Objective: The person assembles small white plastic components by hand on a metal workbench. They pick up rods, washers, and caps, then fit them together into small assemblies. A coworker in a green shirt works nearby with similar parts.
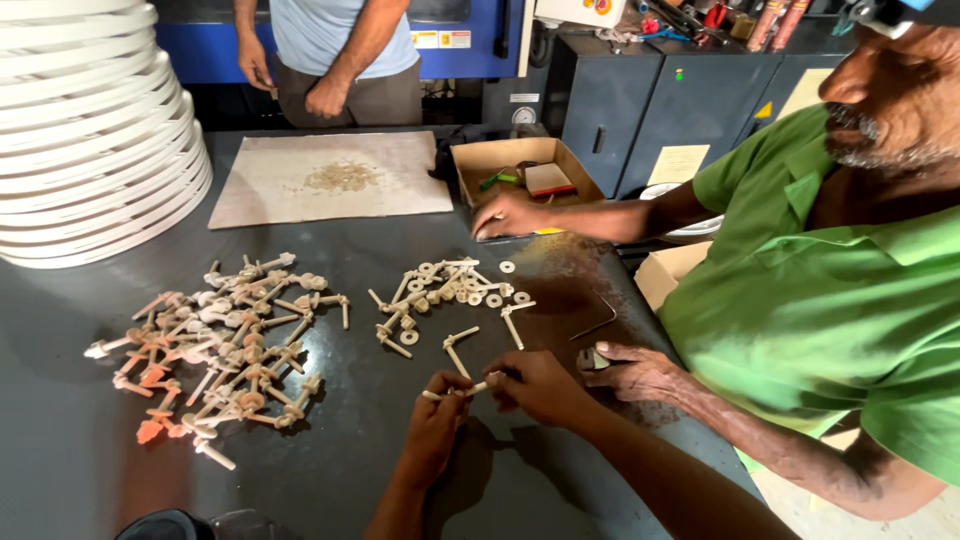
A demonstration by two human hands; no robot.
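Your left hand [437, 408] and right hand [535, 386] both pinch one slim cream plastic bolt [470, 389] above the dark desk [330, 470].

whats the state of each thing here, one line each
left hand: pinching one end of a small cream rod
right hand: gripping the other end
cream rod: held off the table between both hands
large parts pile: loose heap on the table
small parts pile: scattered, rings mixed in
cardboard box: open, items inside
white rings stack: stacked upright
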